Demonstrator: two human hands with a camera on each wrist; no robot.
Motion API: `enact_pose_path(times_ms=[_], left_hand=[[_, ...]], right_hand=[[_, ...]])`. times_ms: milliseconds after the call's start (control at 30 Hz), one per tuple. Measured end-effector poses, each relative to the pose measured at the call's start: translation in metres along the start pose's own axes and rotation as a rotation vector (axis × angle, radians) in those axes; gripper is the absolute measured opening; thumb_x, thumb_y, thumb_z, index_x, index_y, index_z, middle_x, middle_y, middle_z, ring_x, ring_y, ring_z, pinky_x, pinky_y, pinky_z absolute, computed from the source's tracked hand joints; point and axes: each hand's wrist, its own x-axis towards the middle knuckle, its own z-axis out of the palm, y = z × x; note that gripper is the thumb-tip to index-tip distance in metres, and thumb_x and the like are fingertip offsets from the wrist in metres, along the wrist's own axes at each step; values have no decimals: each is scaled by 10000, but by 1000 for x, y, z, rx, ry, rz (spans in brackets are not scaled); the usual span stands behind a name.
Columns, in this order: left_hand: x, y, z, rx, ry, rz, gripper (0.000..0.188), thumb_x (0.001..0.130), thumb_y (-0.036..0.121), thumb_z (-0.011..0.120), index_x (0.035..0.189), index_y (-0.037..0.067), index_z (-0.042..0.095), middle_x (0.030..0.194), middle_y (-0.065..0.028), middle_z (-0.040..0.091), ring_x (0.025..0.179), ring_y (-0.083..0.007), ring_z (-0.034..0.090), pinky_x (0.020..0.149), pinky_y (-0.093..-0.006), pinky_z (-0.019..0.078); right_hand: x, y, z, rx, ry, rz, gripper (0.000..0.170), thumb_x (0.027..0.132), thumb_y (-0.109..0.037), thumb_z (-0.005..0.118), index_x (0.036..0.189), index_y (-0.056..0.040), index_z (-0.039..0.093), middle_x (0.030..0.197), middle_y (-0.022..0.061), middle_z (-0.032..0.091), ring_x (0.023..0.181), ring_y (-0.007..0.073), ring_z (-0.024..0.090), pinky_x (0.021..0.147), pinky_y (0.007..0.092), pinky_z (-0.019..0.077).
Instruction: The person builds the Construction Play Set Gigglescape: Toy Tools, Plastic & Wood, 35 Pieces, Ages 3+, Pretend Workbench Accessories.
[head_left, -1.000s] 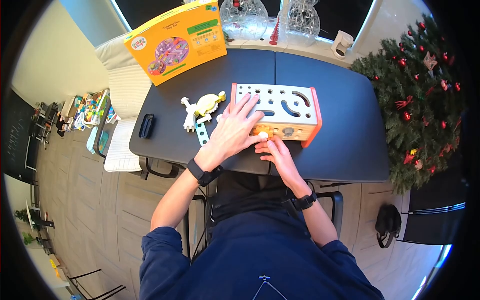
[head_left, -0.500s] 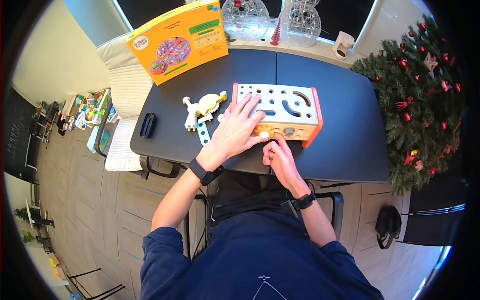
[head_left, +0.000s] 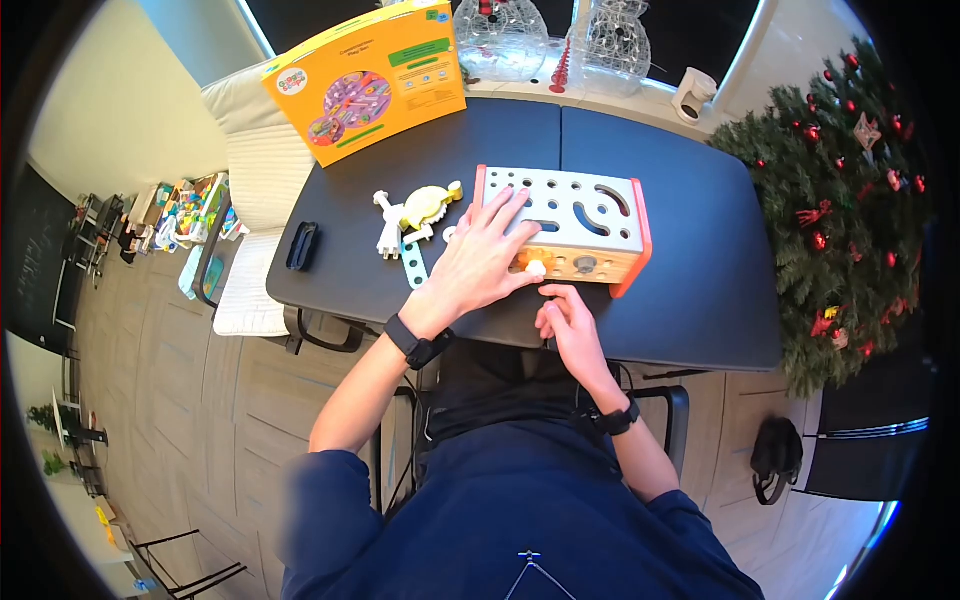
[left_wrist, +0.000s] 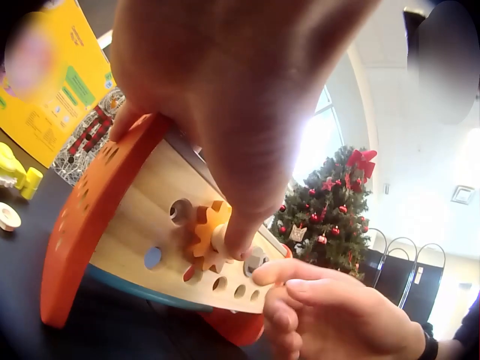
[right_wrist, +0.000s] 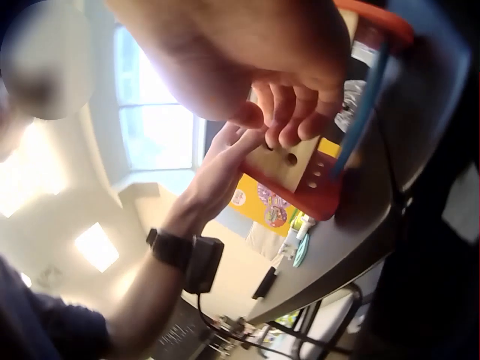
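A wooden toy box [head_left: 560,185] with a grey holed top and red-orange ends stands at the table's front. My left hand [head_left: 480,255] rests on its top, fingers extended. The left thumb presses near a white bolt [head_left: 536,269] that sits in an orange gear [left_wrist: 202,238] on the wooden front face. To the right of the gear, a grey bolt [head_left: 585,265] also sits in that face. My right hand [head_left: 572,330] hovers just in front of the box, fingers loosely bent and holding nothing.
Left of the box lie a yellow and white toy piece [head_left: 425,206] and a teal holed strip [head_left: 414,266]. A black case [head_left: 302,246] is near the table's left edge. A yellow carton [head_left: 370,85] stands behind, and a decorated tree [head_left: 840,220] to the right.
My right hand has drawn back from the white bolt, toward me and slightly right, its fingers coming off the bolt. The left hand has stayed on the box.
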Motion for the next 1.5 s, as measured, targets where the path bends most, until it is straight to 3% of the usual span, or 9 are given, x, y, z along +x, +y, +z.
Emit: enact_pose_path(times_ms=[167, 200, 267, 333, 467, 700, 867, 967, 1500], left_hand=[[4, -1, -17, -171, -28, -12, 579, 922, 285, 815, 1444, 129, 617, 1672, -218, 412, 1624, -411, 270, 1240, -570, 381], [4, -3, -19, -224, -27, -21, 585, 931, 252, 802, 1467, 134, 600, 1678, -221, 403, 1631, -413, 255, 1248, -572, 374], [-3, -9, -13, -492, 29, -163, 555, 949, 204, 754, 1470, 115, 587, 1698, -216, 370, 1626, -421, 259, 1283, -543, 318], [-9, -14, -13, -506, 33, -179, 530, 951, 139, 727, 1463, 115, 592, 1701, -202, 377, 1625, -402, 266, 1226, -517, 414], [-22, -12, -5, -247, 72, -44, 439, 949, 51, 692, 1383, 79, 635, 1696, -171, 403, 1484, -306, 508, 1163, -482, 491], [-29, -29, -12, -843, 278, -374, 297, 1037, -32, 523, 1311, 20, 624, 1582, -140, 557, 1386, -266, 590, 1136, -437, 499], [-49, -86, 4, 149, 116, -302, 355, 923, -5, 648, 1272, 57, 664, 1162, -147, 666, 1127, -337, 649, 964, -504, 545], [-59, -115, 18, 421, -82, -297, 343, 907, 13, 675, 1242, 86, 687, 1137, -119, 668, 1098, -301, 652, 938, -458, 532], [-51, -135, 38, 682, -192, -137, 155, 963, 133, 640, 1103, 118, 705, 995, -51, 691, 994, -213, 698, 863, -393, 508]], right_hand=[[-1, -52, -16, -913, 262, -768, 414, 915, -65, 795, 1305, -75, 655, 1237, 123, 637, 1194, 292, 641, 1011, 440, 504], [6, -45, -26, -1006, 213, -743, 671, 850, -144, 865, 1457, -131, 579, 1484, 154, 531, 1450, 373, 476, 1162, 564, 388], [16, -54, -29, -1227, 207, -727, 830, 835, -198, 887, 1556, -163, 478, 1585, 174, 452, 1525, 390, 393, 1195, 632, 328], [30, -49, -35, -1389, 133, -667, 1053, 799, -288, 915, 1668, -224, 323, 1713, 201, 314, 1621, 395, 256, 1228, 726, 230], [51, -10, -38, -1502, 245, -778, 984, 824, -260, 869, 1655, -259, 342, 1667, 184, 377, 1573, 374, 340, 1230, 707, 233], [60, -1, -44, -1516, 306, -860, 850, 850, -200, 811, 1599, -258, 413, 1610, 157, 437, 1508, 335, 410, 1205, 683, 260], [64, 2, -56, -1501, 304, -871, 873, 808, -205, 840, 1581, -253, 438, 1611, 153, 437, 1510, 339, 404, 1197, 698, 254], [63, 2, -64, -1491, 292, -873, 878, 791, -206, 857, 1566, -245, 447, 1606, 162, 436, 1511, 349, 401, 1197, 706, 250], [60, 2, -65, -1469, 309, -867, 876, 812, -230, 877, 1564, -245, 427, 1620, 173, 417, 1503, 379, 405, 1215, 723, 225]])
